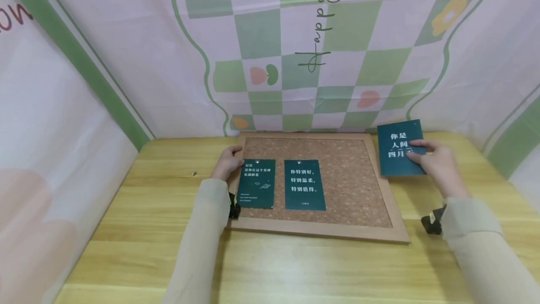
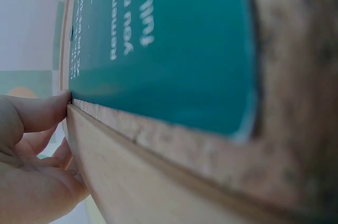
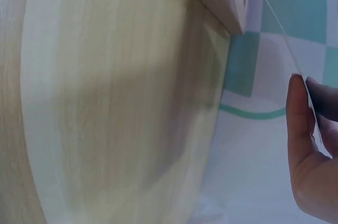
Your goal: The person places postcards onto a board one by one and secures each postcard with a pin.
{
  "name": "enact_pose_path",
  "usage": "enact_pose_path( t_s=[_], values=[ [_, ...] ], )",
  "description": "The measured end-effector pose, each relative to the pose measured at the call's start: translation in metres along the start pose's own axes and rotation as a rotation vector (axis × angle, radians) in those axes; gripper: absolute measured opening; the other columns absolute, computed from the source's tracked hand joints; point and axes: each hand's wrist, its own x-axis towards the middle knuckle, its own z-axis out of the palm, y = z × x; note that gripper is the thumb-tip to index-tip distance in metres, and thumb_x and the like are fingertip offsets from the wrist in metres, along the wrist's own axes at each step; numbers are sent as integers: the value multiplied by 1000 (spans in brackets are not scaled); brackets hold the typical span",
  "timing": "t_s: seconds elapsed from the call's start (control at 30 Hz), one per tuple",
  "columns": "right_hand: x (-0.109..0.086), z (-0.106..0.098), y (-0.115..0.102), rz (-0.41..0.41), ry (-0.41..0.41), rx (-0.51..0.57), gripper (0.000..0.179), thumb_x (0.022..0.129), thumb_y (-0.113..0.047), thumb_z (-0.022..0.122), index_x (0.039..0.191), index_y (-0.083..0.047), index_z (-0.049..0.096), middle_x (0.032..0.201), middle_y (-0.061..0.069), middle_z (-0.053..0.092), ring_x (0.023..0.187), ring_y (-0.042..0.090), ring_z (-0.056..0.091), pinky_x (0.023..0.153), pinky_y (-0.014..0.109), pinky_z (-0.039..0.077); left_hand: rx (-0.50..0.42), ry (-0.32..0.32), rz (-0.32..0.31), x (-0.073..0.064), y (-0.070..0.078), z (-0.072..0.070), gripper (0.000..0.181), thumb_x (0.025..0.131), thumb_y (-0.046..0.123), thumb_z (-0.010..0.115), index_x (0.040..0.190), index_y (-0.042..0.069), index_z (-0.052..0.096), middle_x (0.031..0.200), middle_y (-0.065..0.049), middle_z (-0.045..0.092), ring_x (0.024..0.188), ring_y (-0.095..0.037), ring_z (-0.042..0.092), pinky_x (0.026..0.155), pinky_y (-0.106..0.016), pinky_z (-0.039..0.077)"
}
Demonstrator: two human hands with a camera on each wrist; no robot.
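Pinching a green card [image 1: 392,167] in its fingers, the right hand [image 1: 438,161] seems mid-placement — left hand [image 1: 227,163] gripping the cork board [image 1: 320,229] — and lowering onto bare cork [image 1: 356,182] looks called for.

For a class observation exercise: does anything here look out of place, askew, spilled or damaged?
Perhaps one thing: a tiny, shiny-looking object lies alone on the yellow wooden table, left of the rectangular wood-framed cork board, as if stray; it is too small to identify. I see no spill or damage.
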Motion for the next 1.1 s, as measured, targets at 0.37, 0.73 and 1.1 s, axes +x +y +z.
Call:
enact_pose_path(
  t_s=[0.37,0.73,1.1],
  values=[
    [-9,20,-25,-120,-78,-56,50,95,-22,57,133,8,45,135,40,35,113,45,40,74,26,41,5,3,22,-1,0,0,54,95,-2,48,146,11,37,157,-10,28,145,-27,25,118,-43,28],
    [-20,44,-43,-212,-220,-130,43,93,-18,61,126,7,51,130,37,44,110,45,47,72,26,47,-13,1,17,-1,1,-1,53,95,-2,48,145,12,38,158,-10,27,146,-27,24,118,-43,27],
    [-30,61,-46,-201,-292,-121,37,89,-13,65,117,7,53,126,36,44,107,44,44,84,52,41,-17,-4,4,-3,0,-1,54,95,-3,48,145,12,38,157,-11,27,146,-28,23,119,-43,26]
  ],
)
